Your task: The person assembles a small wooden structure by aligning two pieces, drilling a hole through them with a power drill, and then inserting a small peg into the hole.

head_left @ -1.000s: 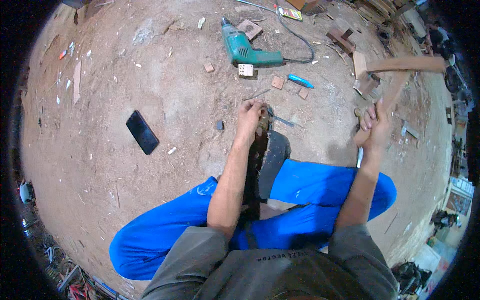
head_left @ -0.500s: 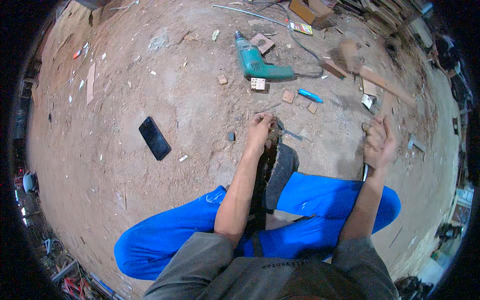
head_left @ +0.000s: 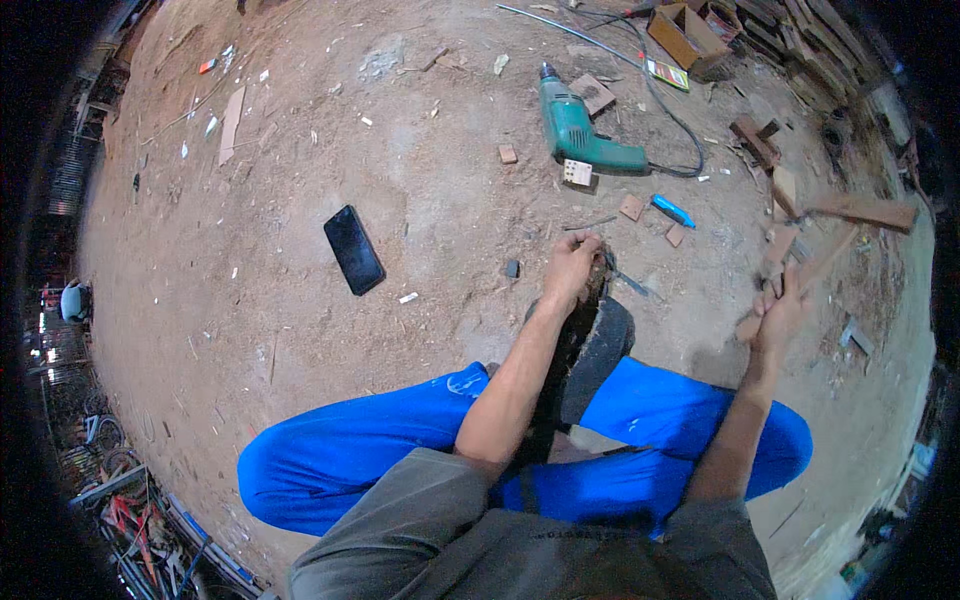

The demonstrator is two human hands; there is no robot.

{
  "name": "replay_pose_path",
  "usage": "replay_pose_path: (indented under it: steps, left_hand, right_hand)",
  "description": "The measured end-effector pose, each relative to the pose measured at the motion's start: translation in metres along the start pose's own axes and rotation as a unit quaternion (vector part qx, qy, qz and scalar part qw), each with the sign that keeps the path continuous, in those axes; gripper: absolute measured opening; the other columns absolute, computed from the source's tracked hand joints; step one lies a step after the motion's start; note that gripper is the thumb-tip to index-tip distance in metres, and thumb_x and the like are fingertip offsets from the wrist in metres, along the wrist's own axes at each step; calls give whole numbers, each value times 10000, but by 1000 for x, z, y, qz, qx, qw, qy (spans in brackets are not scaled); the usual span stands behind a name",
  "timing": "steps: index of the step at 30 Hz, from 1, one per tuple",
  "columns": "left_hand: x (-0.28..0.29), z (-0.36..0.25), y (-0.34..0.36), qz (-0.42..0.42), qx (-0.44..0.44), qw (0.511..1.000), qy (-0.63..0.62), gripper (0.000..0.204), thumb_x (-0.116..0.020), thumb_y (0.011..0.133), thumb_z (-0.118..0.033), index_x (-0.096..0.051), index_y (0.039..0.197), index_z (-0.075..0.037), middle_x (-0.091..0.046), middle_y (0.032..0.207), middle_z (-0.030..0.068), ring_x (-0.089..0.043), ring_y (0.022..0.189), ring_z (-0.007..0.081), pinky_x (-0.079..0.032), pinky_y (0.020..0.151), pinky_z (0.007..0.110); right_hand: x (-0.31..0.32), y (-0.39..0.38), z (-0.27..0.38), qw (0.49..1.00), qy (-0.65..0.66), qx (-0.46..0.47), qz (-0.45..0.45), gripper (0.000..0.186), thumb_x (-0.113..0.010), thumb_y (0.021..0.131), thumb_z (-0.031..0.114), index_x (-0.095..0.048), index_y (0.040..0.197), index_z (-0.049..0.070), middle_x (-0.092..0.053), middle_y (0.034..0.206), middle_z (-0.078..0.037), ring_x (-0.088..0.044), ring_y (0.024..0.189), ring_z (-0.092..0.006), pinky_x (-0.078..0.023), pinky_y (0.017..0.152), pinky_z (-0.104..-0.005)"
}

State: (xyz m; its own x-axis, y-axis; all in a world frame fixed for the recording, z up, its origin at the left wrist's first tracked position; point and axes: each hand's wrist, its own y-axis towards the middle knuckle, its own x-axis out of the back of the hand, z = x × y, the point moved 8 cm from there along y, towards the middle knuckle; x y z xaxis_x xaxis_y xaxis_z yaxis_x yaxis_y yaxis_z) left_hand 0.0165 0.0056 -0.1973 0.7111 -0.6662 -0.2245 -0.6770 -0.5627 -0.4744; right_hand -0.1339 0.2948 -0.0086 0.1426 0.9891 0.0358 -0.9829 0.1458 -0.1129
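My left hand (head_left: 573, 272) is closed at the far end of a dark, rough-edged piece (head_left: 598, 345) between my legs. What its fingertips pinch is too small to make out. A thin dark rod (head_left: 590, 223) shows just beyond those fingers, and a flat metal strip (head_left: 632, 285) lies to their right. Out to the right, my right hand (head_left: 778, 305) is wrapped round the handle of a wooden mallet (head_left: 862, 209). The mallet is smeared by motion, its head held away from the left hand.
A green corded drill (head_left: 590, 145) lies ahead, with a blue marker-like tube (head_left: 673, 211) and small wood blocks (head_left: 631, 207) nearer. To the left is a black phone (head_left: 354, 250). A small metal square (head_left: 855, 338) lies far right. An open wooden box (head_left: 687, 36) stands at the back.
The mallet in my right hand has swung outward to the right, its head turned. My left hand stays at the dark piece. The whole view has shifted, so things on the ground appear further right.
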Motion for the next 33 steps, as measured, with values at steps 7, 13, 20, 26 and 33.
replay_pose_path:
  steps: [7, 13, 20, 26, 33]
  left_hand:
    - [-3, -16, -8, 6, 19, 1000, 12, 235, -590, 965, -236, -666, 969, -14, -642, 812, 37, -580, 759, 129, -463, 716, 281]
    - [-2, -7, -1, 33, 2, 999, 30, 232, -596, 958, -230, -669, 997, -13, -674, 876, 42, -597, 806, 125, -472, 734, 286]
    - [-6, -9, -7, 25, 38, 999, 22, 244, -603, 961, -240, -666, 1027, -14, -675, 871, 39, -598, 801, 128, -476, 734, 289]
    - [-1, -5, -6, 23, 35, 997, 69, 236, -609, 963, -235, -664, 1054, -24, -668, 897, 42, -590, 814, 111, -470, 738, 267]
    - [-1, 12, 3, 45, 74, 995, -38, 220, -607, 963, -225, -659, 1067, -39, -697, 957, 53, -601, 837, 117, -465, 718, 263]
  right_hand:
    - [8, -16, 11, 949, 217, -218, 74, 234, -518, 994, 140, -521, 1176, -6, -510, 836, -6, -463, 608, -80, -355, 461, -218]
    - [-31, -21, 12, 582, 704, -329, 241, 156, -445, 1019, 117, -472, 1073, -27, -362, 751, -1, -383, 557, -91, -376, 468, -248]
    - [-2, -15, 12, 997, 25, -21, 66, 221, -478, 979, 93, -479, 1172, -15, -469, 811, -27, -450, 590, -88, -342, 413, -237]
    - [4, -10, 23, 784, 564, -197, 169, 272, -511, 949, 87, -463, 1201, -4, -473, 820, -16, -443, 551, -86, -335, 404, -228]
    - [-22, -20, 3, 993, 93, -63, 34, 270, -559, 917, 96, -518, 1180, 48, -474, 776, -10, -398, 492, -89, -366, 416, -243]
